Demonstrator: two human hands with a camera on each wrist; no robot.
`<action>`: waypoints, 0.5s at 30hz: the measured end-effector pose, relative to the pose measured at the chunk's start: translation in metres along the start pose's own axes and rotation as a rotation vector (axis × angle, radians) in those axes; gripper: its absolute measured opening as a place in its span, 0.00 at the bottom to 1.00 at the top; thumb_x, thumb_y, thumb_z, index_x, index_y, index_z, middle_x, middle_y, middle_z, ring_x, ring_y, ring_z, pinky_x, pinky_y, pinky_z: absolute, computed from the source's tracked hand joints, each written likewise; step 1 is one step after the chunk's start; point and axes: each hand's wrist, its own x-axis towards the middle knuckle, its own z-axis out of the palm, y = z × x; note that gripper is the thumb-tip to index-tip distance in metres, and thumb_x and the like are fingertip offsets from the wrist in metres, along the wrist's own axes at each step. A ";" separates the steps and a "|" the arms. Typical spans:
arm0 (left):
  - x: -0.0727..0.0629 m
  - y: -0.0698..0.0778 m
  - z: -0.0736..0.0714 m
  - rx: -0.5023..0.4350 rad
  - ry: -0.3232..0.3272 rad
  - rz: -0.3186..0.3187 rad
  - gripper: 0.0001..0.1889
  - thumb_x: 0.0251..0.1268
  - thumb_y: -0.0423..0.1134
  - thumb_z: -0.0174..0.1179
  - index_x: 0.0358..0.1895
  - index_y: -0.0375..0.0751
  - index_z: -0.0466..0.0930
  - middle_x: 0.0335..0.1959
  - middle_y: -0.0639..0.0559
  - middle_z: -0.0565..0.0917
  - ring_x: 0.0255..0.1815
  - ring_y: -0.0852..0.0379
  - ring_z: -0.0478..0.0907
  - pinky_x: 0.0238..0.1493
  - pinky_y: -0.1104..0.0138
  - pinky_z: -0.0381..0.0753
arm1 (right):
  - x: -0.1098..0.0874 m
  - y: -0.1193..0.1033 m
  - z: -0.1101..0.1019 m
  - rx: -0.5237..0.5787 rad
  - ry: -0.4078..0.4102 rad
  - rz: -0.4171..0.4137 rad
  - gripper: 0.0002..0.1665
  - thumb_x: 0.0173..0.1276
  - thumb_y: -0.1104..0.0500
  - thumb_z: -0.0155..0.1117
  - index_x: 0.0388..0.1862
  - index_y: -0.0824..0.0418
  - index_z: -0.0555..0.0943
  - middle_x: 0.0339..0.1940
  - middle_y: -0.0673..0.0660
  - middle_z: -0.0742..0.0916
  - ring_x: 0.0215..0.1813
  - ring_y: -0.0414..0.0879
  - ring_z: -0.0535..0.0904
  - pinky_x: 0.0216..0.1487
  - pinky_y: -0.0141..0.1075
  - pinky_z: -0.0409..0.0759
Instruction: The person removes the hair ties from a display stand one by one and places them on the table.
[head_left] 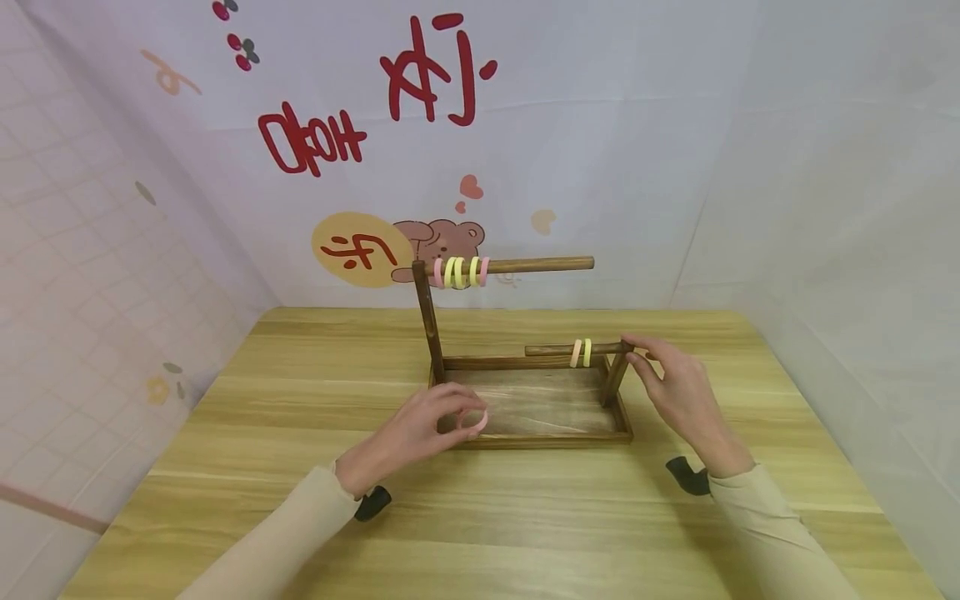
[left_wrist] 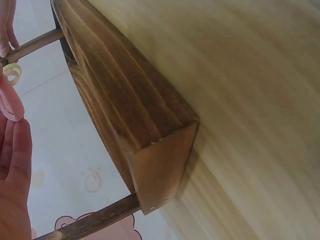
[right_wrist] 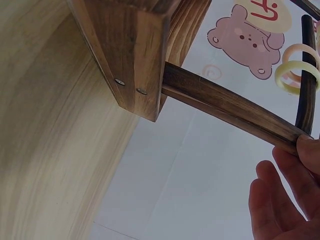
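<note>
A brown wooden rack has a rectangular tray base (head_left: 555, 442), a tall post at left and a short post (head_left: 615, 379) at right. My left hand (head_left: 416, 429) pinches a pink hair tie (head_left: 483, 422) over the tray's front left part; the left wrist view shows this pink band at the fingertips. My right hand (head_left: 681, 396) grips the top of the short post, thumb and finger at its corner with the lower bar (head_left: 551, 351). On that bar hang a peach hair tie (head_left: 575, 353) and a yellow hair tie (head_left: 587, 352). Several pink and yellow hair ties (head_left: 459, 272) hang on the upper bar (head_left: 543, 265).
The rack stands on a wood-grain table (head_left: 517, 517). Behind it rises a white cloth backdrop (head_left: 622, 150) printed with red characters and a bear. Dark straps show at both wrists. The upper bar's right end and the lower bar's left end are free.
</note>
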 end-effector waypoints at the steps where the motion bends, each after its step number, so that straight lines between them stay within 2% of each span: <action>1: -0.001 0.000 0.000 -0.002 0.000 0.004 0.16 0.66 0.35 0.73 0.55 0.40 0.86 0.49 0.49 0.85 0.35 0.57 0.77 0.35 0.63 0.81 | 0.000 0.000 0.000 0.001 -0.001 0.000 0.21 0.65 0.75 0.71 0.57 0.67 0.85 0.49 0.63 0.90 0.46 0.61 0.89 0.41 0.55 0.85; 5: -0.007 0.002 -0.001 -0.010 -0.020 -0.004 0.16 0.65 0.34 0.73 0.55 0.39 0.86 0.49 0.50 0.84 0.35 0.54 0.78 0.34 0.61 0.82 | 0.001 0.000 -0.001 0.004 -0.002 -0.004 0.21 0.65 0.76 0.71 0.57 0.67 0.85 0.49 0.64 0.90 0.45 0.62 0.89 0.41 0.56 0.85; 9: -0.012 0.002 -0.002 0.022 -0.052 -0.018 0.17 0.64 0.33 0.74 0.56 0.39 0.86 0.52 0.51 0.84 0.36 0.56 0.78 0.37 0.66 0.80 | 0.001 0.000 -0.001 0.004 -0.006 -0.005 0.21 0.65 0.76 0.71 0.57 0.68 0.85 0.49 0.64 0.90 0.45 0.63 0.88 0.41 0.56 0.85; 15: -0.020 0.002 0.000 0.058 -0.056 0.005 0.18 0.61 0.33 0.75 0.54 0.40 0.86 0.52 0.50 0.85 0.37 0.58 0.78 0.39 0.65 0.82 | 0.000 0.000 -0.001 -0.008 -0.006 -0.015 0.21 0.64 0.76 0.72 0.56 0.67 0.85 0.50 0.64 0.90 0.45 0.62 0.88 0.42 0.56 0.86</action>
